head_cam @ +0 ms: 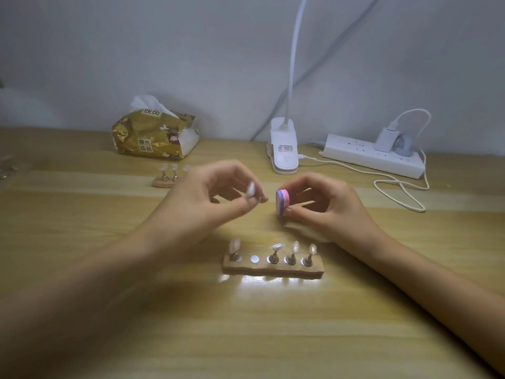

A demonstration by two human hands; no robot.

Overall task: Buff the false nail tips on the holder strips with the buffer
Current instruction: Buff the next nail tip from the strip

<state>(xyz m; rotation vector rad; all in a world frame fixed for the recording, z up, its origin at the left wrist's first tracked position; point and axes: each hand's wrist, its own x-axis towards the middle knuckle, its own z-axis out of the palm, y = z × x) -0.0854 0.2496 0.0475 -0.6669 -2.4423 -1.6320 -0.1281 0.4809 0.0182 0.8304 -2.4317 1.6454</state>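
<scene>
Far left at the back, a gold tissue pack (155, 135) sits by the wall. Just in front of it, a far holder strip (164, 183) carries three nail tips on stands. Now the left hand (207, 198): raised above the wooden table (246, 337), thumb and fingers pinching one false nail tip (250, 190) on its metal stand, lifted clear of any strip. Below, the near holder strip (273, 270) lies between the forearms, four tips standing on it and a bare metal disc (254, 259) second from the left. Just right of the lifted tip, not touching it, is the pink, purple and white buffer (282, 201), gripped by the right hand (325, 203), thumb beneath, fingers curled over. Behind stands a white clip lamp (284, 149). Further right lies a power strip (374, 155) with a charger (384, 139) plugged in, and a white cable (401, 187) loops across the table.
</scene>
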